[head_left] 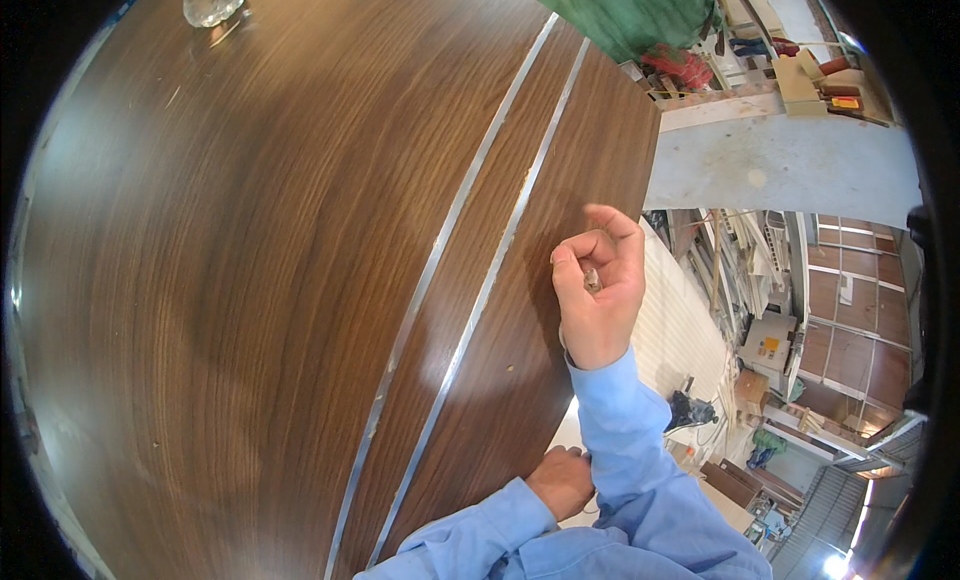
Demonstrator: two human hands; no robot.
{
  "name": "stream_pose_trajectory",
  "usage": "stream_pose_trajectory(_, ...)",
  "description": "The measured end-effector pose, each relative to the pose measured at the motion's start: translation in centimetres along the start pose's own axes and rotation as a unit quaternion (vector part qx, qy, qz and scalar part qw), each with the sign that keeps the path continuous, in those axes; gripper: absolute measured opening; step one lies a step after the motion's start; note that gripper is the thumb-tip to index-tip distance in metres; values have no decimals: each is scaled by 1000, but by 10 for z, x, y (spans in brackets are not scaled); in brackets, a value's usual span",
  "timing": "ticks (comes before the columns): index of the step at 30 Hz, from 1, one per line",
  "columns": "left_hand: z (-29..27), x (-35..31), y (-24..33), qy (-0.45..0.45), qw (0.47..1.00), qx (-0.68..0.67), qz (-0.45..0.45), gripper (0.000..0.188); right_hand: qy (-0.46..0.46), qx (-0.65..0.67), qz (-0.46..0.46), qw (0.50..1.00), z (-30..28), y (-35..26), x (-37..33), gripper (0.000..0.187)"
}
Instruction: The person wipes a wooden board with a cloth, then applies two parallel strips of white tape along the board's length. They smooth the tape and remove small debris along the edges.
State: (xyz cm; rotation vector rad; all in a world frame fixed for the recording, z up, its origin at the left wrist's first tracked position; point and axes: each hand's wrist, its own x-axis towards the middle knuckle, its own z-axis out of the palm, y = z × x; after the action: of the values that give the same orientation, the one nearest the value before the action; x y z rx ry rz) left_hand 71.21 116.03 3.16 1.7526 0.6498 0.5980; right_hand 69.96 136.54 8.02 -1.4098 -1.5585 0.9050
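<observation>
Across most of my view is a big dark walnut-veneer panel point(250, 280), glossy, with two thin silvery inlay strips point(455, 280) running side by side from the far edge down toward me. It's a workshop: off the panel's right edge I can see a pale grey slab point(780, 165), stacked brown boards point(850, 350) lower down, and clutter on the floor far below.

My right hand point(598, 295) is up over the panel's right part, just right of the strips, fingers curled in with thumb and forefinger pinching a small clear-looking bit point(591, 278). Can't really tell what it is, too tiny. My left hand point(562, 482) sits low at the panel's near edge, loosely closed; whether it's holding anything I can't tell, the blue sleeve point(640, 480) covers part of it.

Far left corner of the panel has a clear glass jar point(212, 0). Beyond the far edge there's a green cloth point(630, 15), something red point(680, 65) beside it, and a tan box point(795, 85) with a small orange-yellow label point(846, 103) nearby.
</observation>
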Motion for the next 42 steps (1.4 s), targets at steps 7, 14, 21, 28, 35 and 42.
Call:
stream_pose_trajectory(7, -1, 2, 5, 18, 999, -1, -28, 11, -158, -82, 111, 978, -6, -27, -21, 16)
stream_pose_trajectory(14, -5, 4, 6, 26, 999, -32, -27, 12, -200, -129, 89, 967, -3, -32, -26, 5)
stream_pose_trajectory(21, -6, 2, 6, 68, 997, -39, 0, 11, -198, -147, 108, 963, 1, -30, -25, 16)
stream_pose_trajectory(28, 5, 3, 2, 115, 992, -49, 19, 12, -225, -135, 135, 956, 3, -29, -24, 19)
stream_pose_trajectory(35, 19, 3, -3, 154, 986, -64, 30, 11, -201, -99, 174, 959, 6, -31, -24, 19)
stream_pose_trajectory(42, 18, 2, -1, 138, 989, -57, 21, 12, -188, -107, 171, 961, 9, -32, -24, 19)
